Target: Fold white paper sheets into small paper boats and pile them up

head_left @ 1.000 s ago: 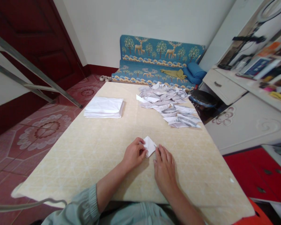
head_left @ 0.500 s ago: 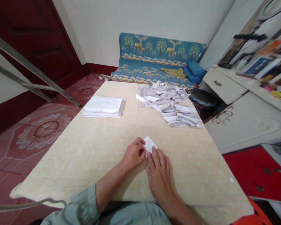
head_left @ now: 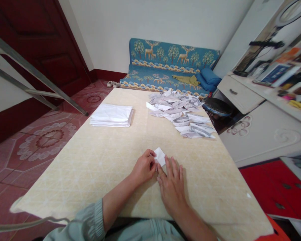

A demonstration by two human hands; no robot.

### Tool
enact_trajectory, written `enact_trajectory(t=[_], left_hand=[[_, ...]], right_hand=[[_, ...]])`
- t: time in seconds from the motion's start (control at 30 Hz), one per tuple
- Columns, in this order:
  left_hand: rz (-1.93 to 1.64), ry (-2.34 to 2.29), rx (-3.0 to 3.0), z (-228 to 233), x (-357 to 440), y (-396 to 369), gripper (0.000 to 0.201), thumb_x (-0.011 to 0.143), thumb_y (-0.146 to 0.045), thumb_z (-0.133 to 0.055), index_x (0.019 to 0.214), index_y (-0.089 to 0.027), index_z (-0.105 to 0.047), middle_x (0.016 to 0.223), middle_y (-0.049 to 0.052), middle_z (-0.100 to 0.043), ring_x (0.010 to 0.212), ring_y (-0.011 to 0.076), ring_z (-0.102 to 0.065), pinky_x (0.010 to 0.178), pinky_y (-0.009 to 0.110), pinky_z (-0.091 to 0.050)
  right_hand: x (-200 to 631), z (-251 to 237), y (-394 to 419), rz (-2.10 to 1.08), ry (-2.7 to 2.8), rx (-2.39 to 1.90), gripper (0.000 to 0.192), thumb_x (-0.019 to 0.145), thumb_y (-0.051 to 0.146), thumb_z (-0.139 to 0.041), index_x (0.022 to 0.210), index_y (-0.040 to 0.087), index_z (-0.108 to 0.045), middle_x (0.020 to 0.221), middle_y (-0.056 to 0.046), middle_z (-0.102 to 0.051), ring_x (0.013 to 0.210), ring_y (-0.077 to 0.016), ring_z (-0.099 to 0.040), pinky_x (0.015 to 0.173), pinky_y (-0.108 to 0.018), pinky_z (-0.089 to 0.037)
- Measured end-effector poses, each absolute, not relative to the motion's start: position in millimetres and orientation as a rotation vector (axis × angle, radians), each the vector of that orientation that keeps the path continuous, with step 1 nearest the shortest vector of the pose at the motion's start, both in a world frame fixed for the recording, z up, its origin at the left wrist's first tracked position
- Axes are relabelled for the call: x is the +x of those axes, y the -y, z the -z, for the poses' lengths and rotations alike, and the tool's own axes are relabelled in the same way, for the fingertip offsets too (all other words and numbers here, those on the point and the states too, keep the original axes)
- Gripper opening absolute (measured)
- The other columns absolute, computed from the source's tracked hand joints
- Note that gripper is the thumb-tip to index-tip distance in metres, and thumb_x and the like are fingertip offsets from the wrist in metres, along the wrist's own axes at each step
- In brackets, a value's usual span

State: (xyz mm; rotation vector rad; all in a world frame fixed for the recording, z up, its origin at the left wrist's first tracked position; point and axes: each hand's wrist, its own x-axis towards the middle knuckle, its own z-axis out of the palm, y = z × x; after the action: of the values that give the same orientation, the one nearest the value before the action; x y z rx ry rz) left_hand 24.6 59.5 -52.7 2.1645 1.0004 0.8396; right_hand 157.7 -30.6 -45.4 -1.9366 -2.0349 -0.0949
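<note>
Ahead of your hands and off to the left, a neat stack of flat white sheets [head_left: 111, 114] lies on the pale yellow table [head_left: 95, 160], well apart from where you work. Ahead and to the right, a loose heap of folded papers [head_left: 182, 115] spreads toward the table's far right edge, also well clear of your fingers. Nothing lies between your hands and either pile; the stretch of table around your hands holds only the one small piece. Beyond the far end of the table stands a blue couch [head_left: 170, 63] with a deer pattern, and a white cabinet [head_left: 263, 130] runs along your right side.

Your left hand [head_left: 143, 167] is curled, its fingertips pinched on the near left edge of the small folded paper [head_left: 160, 156], which lies on the table just ahead of both hands. Your right hand [head_left: 172, 185] lies flat, palm down with fingers stretched forward, the fingertips pressing the paper's near right edge against the table. The two hands sit just beside each other, nearly touching, and much of the paper's near part is hidden under them.
</note>
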Motion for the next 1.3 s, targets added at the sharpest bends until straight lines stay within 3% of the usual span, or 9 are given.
enact_trajectory(t=[0.33, 0.47, 0.73, 0.97, 1.1, 1.3], left_hand=[[-0.873, -0.992, 2.089, 55, 25, -60, 0.015, 0.075, -0.012, -0.052, 0.06, -0.015, -0.052, 0.097, 0.007, -0.052, 0.069, 0.0103, -0.054, 0.06, 0.022, -0.044], [-0.921, -1.021, 2.007, 57, 24, -62, 0.01, 0.069, -0.005, -0.052, 0.07, -0.015, -0.053, 0.09, 0.004, -0.052, 0.061, 0.0086, -0.05, 0.054, 0.02, -0.042], [-0.918, -0.979, 1.966, 57, 23, -66, 0.022, 0.067, 0.001, -0.047, 0.075, -0.014, -0.062, 0.086, 0.003, -0.053, 0.057, 0.0066, -0.047, 0.052, 0.019, -0.04], [-0.915, -0.958, 2.021, 60, 22, -67, 0.026, 0.07, 0.0, -0.049, 0.078, -0.015, -0.068, 0.086, 0.004, -0.054, 0.07, 0.011, -0.053, 0.06, 0.021, -0.043], [-0.894, -0.873, 2.11, 56, 17, -67, 0.031, 0.074, -0.001, -0.045, 0.084, -0.017, -0.07, 0.09, 0.006, -0.055, 0.085, 0.0148, -0.055, 0.074, 0.026, -0.046], [-0.809, -0.82, 2.262, 42, 6, -60, 0.044, 0.063, 0.001, -0.048, 0.094, -0.02, -0.07, 0.102, 0.007, -0.055, 0.096, 0.0193, -0.053, 0.087, 0.032, -0.044]], right_hand=[[168, 46, 14, 0.163, 1.996, -1.985, 0.038, 0.084, 0.022, -0.052, 0.121, 0.024, -0.055, 0.146, -0.01, -0.028, 0.135, -0.0323, -0.017, 0.103, -0.059, -0.016], [165, 44, 12, 0.147, 2.039, -1.926, 0.039, 0.084, 0.02, -0.052, 0.122, 0.029, -0.054, 0.147, -0.007, -0.028, 0.135, -0.0302, -0.017, 0.103, -0.059, -0.016], [187, 42, -6, -0.028, 2.086, -1.782, 0.034, 0.077, 0.024, -0.063, 0.11, 0.032, -0.063, 0.14, -0.005, -0.039, 0.129, -0.0274, -0.029, 0.103, -0.056, -0.018], [184, 44, -9, 0.004, 2.11, -1.56, 0.012, 0.077, 0.024, -0.066, 0.086, 0.03, -0.071, 0.12, -0.003, -0.059, 0.117, -0.0231, -0.043, 0.105, -0.054, -0.017], [188, 46, -11, 0.097, 2.173, -1.442, 0.013, 0.08, 0.02, -0.062, 0.085, 0.029, -0.07, 0.113, -0.002, -0.063, 0.113, -0.0203, -0.047, 0.105, -0.054, -0.017], [190, 52, -13, 0.087, 2.169, -1.391, 0.016, 0.085, 0.017, -0.054, 0.085, 0.024, -0.068, 0.106, -0.003, -0.064, 0.106, -0.0181, -0.05, 0.105, -0.05, -0.022]])
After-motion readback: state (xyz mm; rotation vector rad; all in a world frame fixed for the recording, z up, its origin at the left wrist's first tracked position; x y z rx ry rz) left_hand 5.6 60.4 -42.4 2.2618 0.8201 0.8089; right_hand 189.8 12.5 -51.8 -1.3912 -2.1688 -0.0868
